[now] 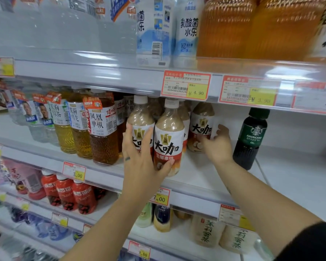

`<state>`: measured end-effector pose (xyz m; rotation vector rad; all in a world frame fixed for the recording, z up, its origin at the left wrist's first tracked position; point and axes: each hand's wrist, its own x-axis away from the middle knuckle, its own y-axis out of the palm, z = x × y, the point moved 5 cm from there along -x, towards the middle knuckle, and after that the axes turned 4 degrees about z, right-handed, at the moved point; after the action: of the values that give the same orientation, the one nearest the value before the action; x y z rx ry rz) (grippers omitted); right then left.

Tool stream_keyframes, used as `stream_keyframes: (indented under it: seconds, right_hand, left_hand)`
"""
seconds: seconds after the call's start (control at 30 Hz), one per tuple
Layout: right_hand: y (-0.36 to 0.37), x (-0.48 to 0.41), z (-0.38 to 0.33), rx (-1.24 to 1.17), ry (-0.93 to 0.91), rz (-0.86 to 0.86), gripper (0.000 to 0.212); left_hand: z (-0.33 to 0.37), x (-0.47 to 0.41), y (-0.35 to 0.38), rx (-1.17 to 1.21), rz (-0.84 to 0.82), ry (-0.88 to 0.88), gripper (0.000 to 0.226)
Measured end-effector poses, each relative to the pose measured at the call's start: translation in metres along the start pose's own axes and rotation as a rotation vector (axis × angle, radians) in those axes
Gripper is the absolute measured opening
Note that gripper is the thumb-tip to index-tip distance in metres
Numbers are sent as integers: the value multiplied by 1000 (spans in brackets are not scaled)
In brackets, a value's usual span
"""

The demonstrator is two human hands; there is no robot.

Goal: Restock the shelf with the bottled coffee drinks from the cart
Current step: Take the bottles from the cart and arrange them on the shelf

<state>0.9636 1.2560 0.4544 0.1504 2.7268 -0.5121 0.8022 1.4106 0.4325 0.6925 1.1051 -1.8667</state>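
Several beige latte coffee bottles with white caps and red-and-white labels stand on the middle shelf (199,172). My left hand (139,159) wraps around the two front ones, its thumb on the front bottle (168,140) and its fingers on the bottle behind it (140,119). My right hand (217,146) reaches further in and touches a third latte bottle (202,125) near the back, fingers curled on its lower label. A dark Starbucks Americano bottle (251,138) stands just right of that hand. The cart is out of view.
Amber tea bottles (102,132) crowd the shelf left of the coffee. Bare shelf lies to the right of the Americano. The shelf above carries white yoghurt drinks (154,31) and orange bottles; its price-tag rail (185,85) hangs low over the coffee caps. Lower shelves hold red and pale bottles.
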Motion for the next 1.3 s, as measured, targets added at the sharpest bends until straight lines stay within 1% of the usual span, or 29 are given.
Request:
stream_keyframes:
  seconds: [0.03,0.07,0.1,0.17,0.2,0.3,0.47,0.73,0.83,1.0,1.1,1.17,1.23,1.3]
  right_hand:
    - [-2,8,-5,-43,-43,16,56]
    - [1,19,-10,-66,-78,-44,47]
    - [8,30,-13,-65,-99,-155,44]
    - [24,46,-15,-46,-113,-346,49]
    - [29,49,-15,-59,-122,-379,50]
    - [33,54,-19,-116,-112,-344,48]
    - [37,57,-21,-59,-123,-290,48]
    - [42,63,-23,-39,-70,-291,52]
    - [42,64,-24,-25,-67,-319,53]
    - [34,62,-24,0,-89,-460,55]
    - [21,58,-26,-119,-92,-494,61]
    - [17,62,-29,-174,-99,-561,70]
    - [18,68,-30,-134,-137,-617,88]
    - [20,71,-32,-89,-183,-603,99]
  left_hand:
    - [-1,0,0,-2,1,-1,86]
    - [-1,-1,0,-5,3,-1,85]
    - [-1,0,0,-8,5,0,85]
    - [-2,0,0,-8,6,0,83]
    - [-2,0,0,-2,0,-3,82]
    - [-4,-2,-1,12,-3,-1,82]
    - [-4,-3,-4,26,-5,-2,83]
    - [-7,-3,-5,42,-21,5,81]
    - [-7,-4,-6,45,-32,-5,81]
    - [-7,-3,-6,48,-40,-8,82]
    - [-9,-3,-8,43,-56,-15,83]
    - [-10,-2,-11,29,-61,0,84]
    - [-12,0,-13,15,-78,14,86]
    - [-13,2,-13,2,-95,28,87]
